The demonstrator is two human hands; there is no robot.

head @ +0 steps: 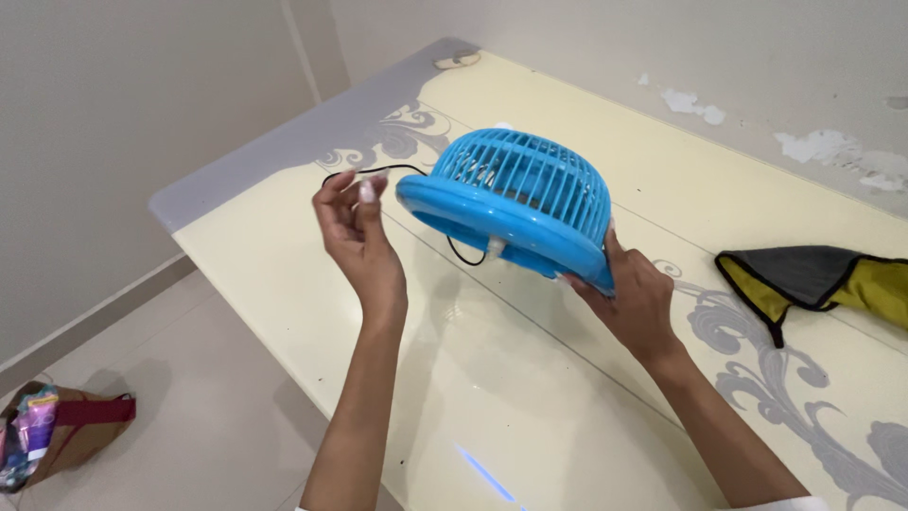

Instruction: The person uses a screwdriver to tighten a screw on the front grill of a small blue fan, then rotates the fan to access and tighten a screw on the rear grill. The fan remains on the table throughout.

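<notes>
The right hand (632, 295) grips the lower rim of a blue fan (515, 203), fingers wrapped under the edge and thumb pressed along the rim, so the fan sits just above and to the left of that hand, tilted and lifted clear of the surface (473, 397). The left hand (359, 237) is raised just to the left of the fan, its fingertips pinched together on a thin black cord (378, 171). From that pinch the cord arcs rightward to the fan and loops down under its near rim, between the two hands.

There is one fan, one cord, and two hands at work. The fan's domed grille of curved blue slats faces up and away.

Below and to the left of the left hand, down on the tiled floor (208, 416), lies one brown bag (57, 431) with a dark red strap and colourful packets in it. To the right of the right hand, well apart from it, one grey and yellow cloth (813, 279) with dark edging rests on the pale yellow surface. Nothing lies between the hands and the fan. Beyond the fan the surface runs on to a wall (757, 66) with patches of peeled paint.
</notes>
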